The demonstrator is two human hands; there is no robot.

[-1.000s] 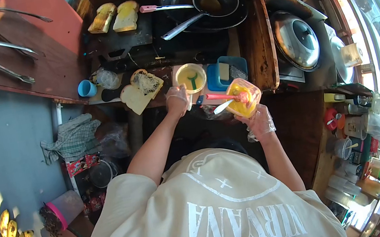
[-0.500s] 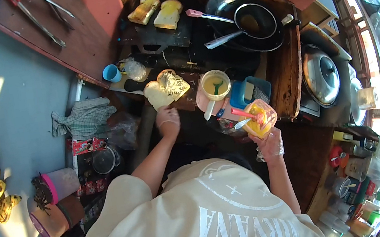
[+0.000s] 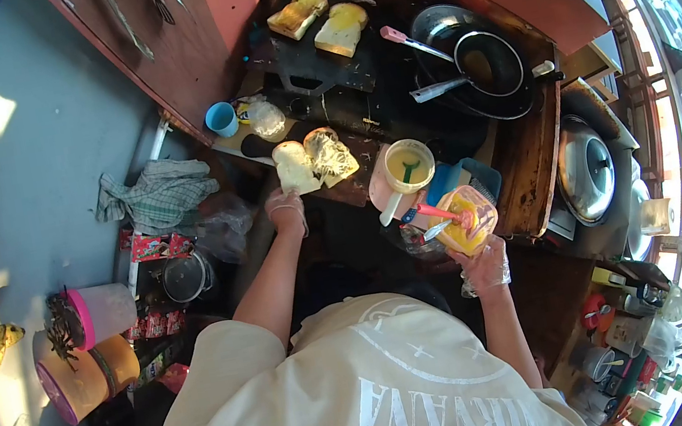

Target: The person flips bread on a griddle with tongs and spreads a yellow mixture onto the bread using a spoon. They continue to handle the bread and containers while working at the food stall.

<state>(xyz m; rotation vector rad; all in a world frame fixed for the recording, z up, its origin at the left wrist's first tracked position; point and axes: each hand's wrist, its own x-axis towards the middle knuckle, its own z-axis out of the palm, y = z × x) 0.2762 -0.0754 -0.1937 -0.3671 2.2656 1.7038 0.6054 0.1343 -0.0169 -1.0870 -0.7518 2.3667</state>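
Observation:
My left hand (image 3: 285,210), in a clear plastic glove, is at the lower edge of a plain slice of bread (image 3: 295,168), its fingers closed on that edge. Right beside it lies a second slice (image 3: 332,157) with a dark and pale topping. In my right hand (image 3: 485,267), also gloved, is a tilted plastic tub (image 3: 482,236) of yellow spread. A red-handled utensil (image 3: 438,213) and another with a pale blade rest in the tub. Close by stands a white cup (image 3: 389,171) of pale yellow liquid with a green spoon inside.
Two bread slices (image 3: 341,30) lie on the dark griddle (image 3: 288,59). A pan (image 3: 489,62) sits inside a larger wok at the back right. Near the bread are a blue cup (image 3: 222,119) and a blue container (image 3: 479,176). A checked cloth (image 3: 162,194) hangs at the left.
My left hand has moved left along the plain slice's lower edge and now takes hold there. My right hand still holds the tub. The whole view has shifted and turned slightly.

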